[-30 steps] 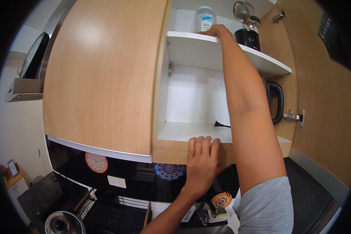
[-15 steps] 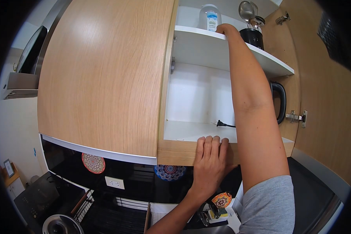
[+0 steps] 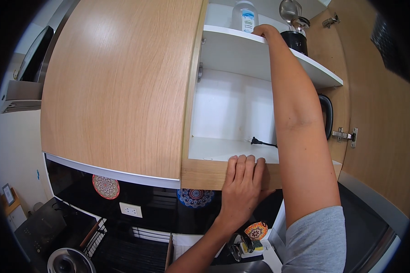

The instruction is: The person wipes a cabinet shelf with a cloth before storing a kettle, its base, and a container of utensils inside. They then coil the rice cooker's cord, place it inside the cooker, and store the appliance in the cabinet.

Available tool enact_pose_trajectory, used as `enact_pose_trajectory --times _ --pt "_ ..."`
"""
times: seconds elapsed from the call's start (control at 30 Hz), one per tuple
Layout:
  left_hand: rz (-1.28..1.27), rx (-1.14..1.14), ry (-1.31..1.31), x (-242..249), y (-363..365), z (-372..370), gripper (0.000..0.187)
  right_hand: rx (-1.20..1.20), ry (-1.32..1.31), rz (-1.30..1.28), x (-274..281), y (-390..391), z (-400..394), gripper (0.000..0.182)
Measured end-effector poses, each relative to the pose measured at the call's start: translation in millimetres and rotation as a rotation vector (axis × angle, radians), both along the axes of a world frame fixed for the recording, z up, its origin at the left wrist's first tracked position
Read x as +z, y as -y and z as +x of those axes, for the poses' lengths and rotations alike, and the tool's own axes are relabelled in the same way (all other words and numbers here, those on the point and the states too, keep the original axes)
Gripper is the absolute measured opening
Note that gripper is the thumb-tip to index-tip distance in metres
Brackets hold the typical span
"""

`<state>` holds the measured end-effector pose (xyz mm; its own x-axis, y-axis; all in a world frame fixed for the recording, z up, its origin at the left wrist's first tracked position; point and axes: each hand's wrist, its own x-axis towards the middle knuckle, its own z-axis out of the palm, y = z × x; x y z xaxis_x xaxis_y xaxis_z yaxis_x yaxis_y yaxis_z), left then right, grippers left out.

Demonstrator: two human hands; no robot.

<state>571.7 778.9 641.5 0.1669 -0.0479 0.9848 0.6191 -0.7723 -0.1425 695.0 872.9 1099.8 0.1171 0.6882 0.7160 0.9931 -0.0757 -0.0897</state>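
Head view, from my station. I read the left hand point(image 3: 241, 189) as clamped on the wooden rail point(image 3: 205, 174) along the cabinet's lower edge: four fingers over the top, side by side, thumb at the underside. I log the right hand point(image 3: 265, 32) up at the front edge of the upper shelf point(image 3: 237, 51), wrist bent; its fingers are hidden, so I cannot tell whether they are apart, together or closed on anything.

Nearest the right grip, just left of it: a clear container point(image 3: 246, 19) with a blue-and-white label, upright on that shelf. Just right of the same grip: a black utensil holder point(image 3: 294, 42) with metal utensils upright in it. Above the left grip, on the lower shelf, I note a black plug point(image 3: 256, 141), its cord running behind the right forearm. Right of that forearm, a curved black handle point(image 3: 328, 116) shows in part. Below the left grip and to its left: a blue patterned disc point(image 3: 196, 198); farther left, a wall outlet point(image 3: 130, 209).
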Motion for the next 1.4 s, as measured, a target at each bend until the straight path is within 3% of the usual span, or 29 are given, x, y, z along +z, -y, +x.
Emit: enact_pose_trajectory --times 0.03,0.1,0.13,0.2,0.23,0.3,0.37,0.47,0.6,0.67,0.87,0.93,0.97,1.07,1.2,1.3,1.4 --pt "-0.006 -0.025 0.001 -0.5 -0.2 0.2 0.071 -0.003 0.000 -0.003 -4.1 0.1 -4.4 0.070" --pt "-0.004 -0.006 -0.004 0.2 0.6 0.0 0.073 -0.108 -0.096 0.502 -29.5 6.2 -22.6 0.080" --pt "-0.001 0.014 -0.011 -0.2 1.5 -0.1 0.074 -0.110 -0.100 0.492 -44.2 14.0 -26.5 0.080" --pt "0.002 0.023 -0.012 -1.2 1.1 0.4 0.074 0.186 -0.055 1.335 -77.3 41.0 -35.4 0.064" --pt "0.011 0.032 -0.007 -1.2 1.4 0.7 0.074 0.187 -0.057 1.320 -96.6 57.6 -42.4 0.064" --pt "-0.002 0.033 -0.011 -1.8 3.2 0.1 0.073 0.497 0.521 1.726 -151.8 88.9 -56.8 0.049" --pt "0.002 0.025 -0.037 0.0 10.4 -3.7 0.069 0.988 0.101 1.286 -237.0 114.3 -69.8 0.032" --pt "0.162 -0.048 -0.056 -20.2 -1.1 -18.2 0.059 1.144 -0.127 1.104 -383.7 166.1 -86.9 0.019" --pt "-0.150 0.040 0.028 -98.6 75.5 -49.5 0.042 1.126 -0.409 0.870 -528.8 202.7 -83.1 0.014" --pt "-0.291 -0.073 0.043 -141.9 130.1 -74.9 0.039 1.104 -0.568 0.719 -573.9 207.9 -65.5 0.011" --pt "-0.460 0.103 0.040 -269.5 215.3 -167.6 0.029 0.950 -0.897 0.274 -665.9 216.3 -40.9 0.012" --pt "-0.574 0.198 0.092 -291.8 239.2 -205.4 0.028 1.051 -0.864 0.158 -702.7 212.6 -60.6 0.013" --pt "-0.576 0.205 0.085 -303.2 248.4 -226.4 0.028 1.054 -0.976 0.008 -718.9 217.5 -79.3 0.012" --pt "-0.615 0.438 0.203 -322.2 274.4 -289.2 0.028 1.112 -0.977 -0.278 -765.4 227.6 -144.9 0.011" --pt "-0.583 0.520 0.316 -344.6 288.1 -367.3 0.027 1.195 -0.876 -0.486 -791.3 237.9 -238.1 0.012" --pt "-0.576 0.596 0.408 -349.9 295.0 -432.2 0.026 1.242 -0.960 -0.559 -802.6 221.1 -305.8 0.016" --pt "-0.589 0.628 0.661 -362.2 288.1 -509.2 0.018 1.057 -1.535 -0.575 -805.2 192.7 -376.2 0.030"
